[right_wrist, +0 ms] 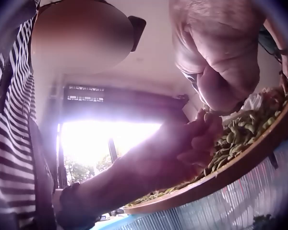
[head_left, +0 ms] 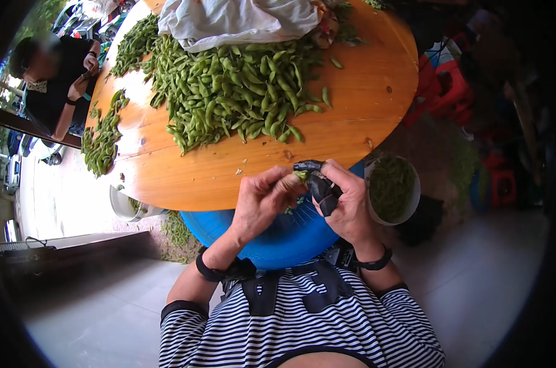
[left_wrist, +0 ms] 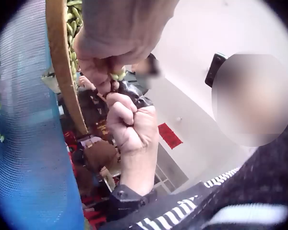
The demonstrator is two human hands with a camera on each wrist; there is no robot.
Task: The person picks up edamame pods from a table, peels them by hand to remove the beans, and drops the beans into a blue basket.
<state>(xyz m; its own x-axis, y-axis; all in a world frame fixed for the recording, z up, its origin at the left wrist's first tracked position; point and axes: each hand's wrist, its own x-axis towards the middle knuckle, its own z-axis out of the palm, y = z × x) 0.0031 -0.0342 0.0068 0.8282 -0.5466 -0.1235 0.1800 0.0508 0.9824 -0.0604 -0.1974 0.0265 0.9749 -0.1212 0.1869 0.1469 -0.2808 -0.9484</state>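
In the head view my left hand pinches a green soybean pod with its thumb and fingers. My right hand, with black wrapping around its thumb and a finger, meets it at the same pod. The left wrist view shows a pale green bit of the pod between the two hands' fingertips; the rest is hidden by the fingers. Both hands are over a blue tub, by the near edge of the wooden table. A big heap of soybean pods lies beyond them.
A white cloth covers the heap's far side. A smaller pod pile lies at the table's left. White buckets holding green matter stand right and left. Another person sits at the left; red stools stand at right.
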